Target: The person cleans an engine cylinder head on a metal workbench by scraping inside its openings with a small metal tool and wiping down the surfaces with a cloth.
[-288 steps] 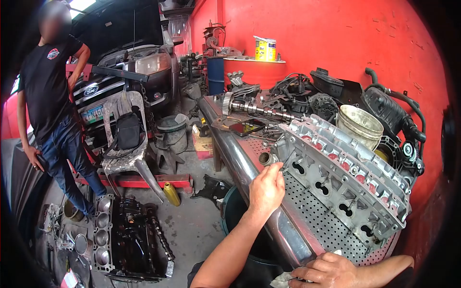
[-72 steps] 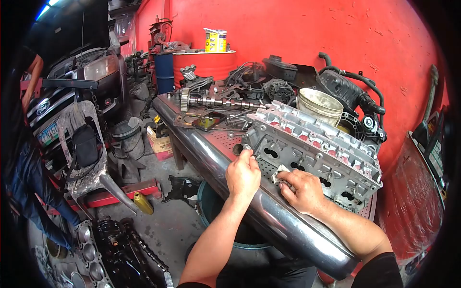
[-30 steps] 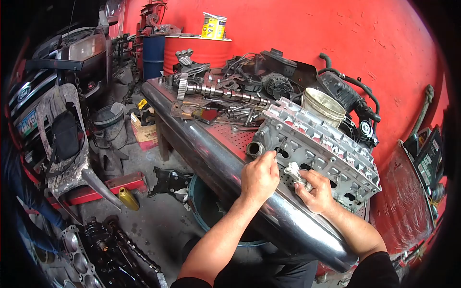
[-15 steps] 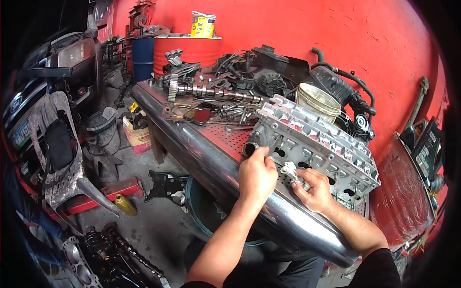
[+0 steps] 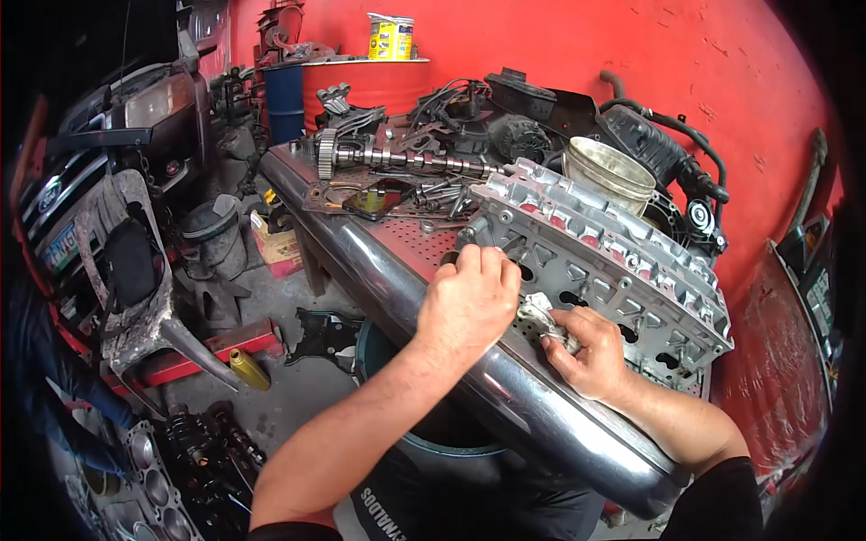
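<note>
A grey metal cylinder head [image 5: 600,270] rests at an angle on the perforated tabletop, with dark ports along its near side. My left hand [image 5: 469,302] is closed against the left end of that side, its back toward me. Whatever its fingers hold is hidden behind them. In my right hand [image 5: 591,352] is a crumpled, stained white rag [image 5: 538,311], kept low in front of the ports, just right of my left hand. The right forearm lies over the rounded metal edge [image 5: 577,410] of the table.
Behind the cylinder head stands a worn white bucket [image 5: 609,171]. Left of it lie a camshaft [image 5: 406,162], a phone [image 5: 379,198] and several bolts [image 5: 442,194]. A dark tub [image 5: 370,356] sits beneath the table edge. A dirty chair [image 5: 140,270] stands at left.
My left hand has turned and shifted left, so its back now covers the end port. My right hand keeps the rag in nearly the same place. The view has shifted slightly.
</note>
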`<state>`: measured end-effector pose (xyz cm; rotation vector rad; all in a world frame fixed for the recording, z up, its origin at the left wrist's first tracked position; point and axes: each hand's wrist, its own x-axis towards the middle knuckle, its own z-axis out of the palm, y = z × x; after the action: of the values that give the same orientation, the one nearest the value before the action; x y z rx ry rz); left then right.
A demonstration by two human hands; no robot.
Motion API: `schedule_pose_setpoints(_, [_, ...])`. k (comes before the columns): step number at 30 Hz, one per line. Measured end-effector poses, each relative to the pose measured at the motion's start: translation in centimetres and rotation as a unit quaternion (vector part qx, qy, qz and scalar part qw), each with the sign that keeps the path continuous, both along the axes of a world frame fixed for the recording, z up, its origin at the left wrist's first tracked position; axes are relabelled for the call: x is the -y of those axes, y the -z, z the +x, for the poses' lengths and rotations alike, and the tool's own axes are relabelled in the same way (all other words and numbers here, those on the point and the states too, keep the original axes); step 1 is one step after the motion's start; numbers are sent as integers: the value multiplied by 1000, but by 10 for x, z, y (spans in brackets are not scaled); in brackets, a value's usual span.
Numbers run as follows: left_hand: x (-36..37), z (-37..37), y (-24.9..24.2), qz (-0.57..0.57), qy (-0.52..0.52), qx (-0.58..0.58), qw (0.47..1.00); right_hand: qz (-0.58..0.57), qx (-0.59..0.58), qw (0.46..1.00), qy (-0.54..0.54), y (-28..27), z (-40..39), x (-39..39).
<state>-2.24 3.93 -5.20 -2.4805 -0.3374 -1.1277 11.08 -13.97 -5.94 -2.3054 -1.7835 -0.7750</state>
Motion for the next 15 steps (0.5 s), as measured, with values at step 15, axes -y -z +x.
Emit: schedule_pose_setpoints(15, [-42, -3, -45, 23, 91, -72, 993, 0, 53, 998, -21, -3, 2, 0])
